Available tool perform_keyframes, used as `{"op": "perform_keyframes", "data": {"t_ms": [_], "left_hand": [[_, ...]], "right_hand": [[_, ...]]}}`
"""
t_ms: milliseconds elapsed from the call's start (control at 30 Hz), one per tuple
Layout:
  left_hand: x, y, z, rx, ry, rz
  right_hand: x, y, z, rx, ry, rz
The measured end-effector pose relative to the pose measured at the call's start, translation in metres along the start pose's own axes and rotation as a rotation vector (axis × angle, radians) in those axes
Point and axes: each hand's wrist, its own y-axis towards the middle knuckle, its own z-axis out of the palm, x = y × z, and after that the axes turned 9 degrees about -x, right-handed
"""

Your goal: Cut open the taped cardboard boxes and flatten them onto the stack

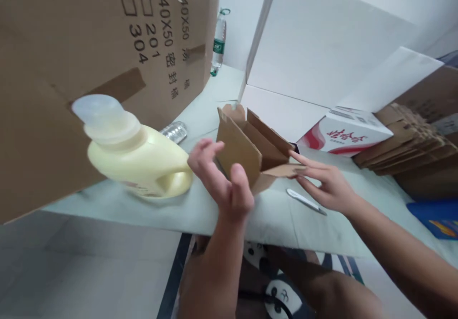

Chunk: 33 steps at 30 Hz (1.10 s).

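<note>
A small brown cardboard box (238,149) stands upright on the table with its top flaps raised. My right hand (324,183) pinches the box's near right flap between thumb and fingers. Just left of the box is my left hand (223,180), raised, its fingers apart and partly curled, with nothing in it. Beyond that hand sits a pale yellow jug (143,159) with a translucent cap. A white-handled craft knife (306,201) lies below my right hand. The base of the box is partly hidden by my left hand.
A large printed carton (89,37) fills the left. Behind stand a water bottle (219,42) and a white open box (315,42). To the right are a red-and-white carton (345,132), stacked flat cardboard (415,137) and a blue item (434,218). The table's near edge runs below my hands.
</note>
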Motion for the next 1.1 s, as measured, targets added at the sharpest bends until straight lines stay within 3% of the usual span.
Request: {"op": "perform_keyframes", "data": {"t_ms": [67, 133, 233, 300, 400, 533, 667, 733, 867, 1033, 1100], "left_hand": [[0.011, 0.004, 0.008, -0.004, 0.002, -0.138], [0.030, 0.006, 0.017, 0.066, -0.055, -0.324], [0.062, -0.001, 0.029, 0.290, -0.149, -0.649], [0.075, -0.010, 0.035, 0.440, -0.168, -0.715], [0.078, -0.021, 0.041, 0.549, -0.146, -0.634], [0.071, -0.030, 0.045, 0.589, -0.040, -0.519], [0.077, -0.037, 0.049, 0.595, 0.095, -0.412], [0.083, -0.041, 0.048, 0.597, 0.128, -0.360], [0.089, -0.047, 0.045, 0.702, 0.213, -0.245], [0.085, -0.050, 0.046, 0.858, 0.289, -0.029], [0.083, -0.048, 0.048, 0.923, 0.335, -0.006]], "right_hand": [[0.004, -0.042, -0.022, -0.041, 0.012, -0.007], [0.007, -0.076, -0.036, -0.051, 0.034, -0.032], [0.005, -0.106, -0.039, -0.076, 0.024, 0.001], [-0.001, -0.115, -0.031, -0.145, 0.016, 0.059], [-0.013, -0.116, -0.008, -0.306, 0.010, 0.140], [-0.025, -0.113, 0.024, -0.521, -0.057, 0.276], [-0.032, -0.116, 0.042, -0.834, -0.032, 0.420], [-0.035, -0.121, 0.045, -0.791, 0.088, 0.454], [-0.036, -0.132, 0.042, -0.485, 0.306, 0.366], [-0.031, -0.141, 0.038, -0.414, 0.399, 0.266], [-0.031, -0.143, 0.037, -0.393, 0.418, 0.280]]}}
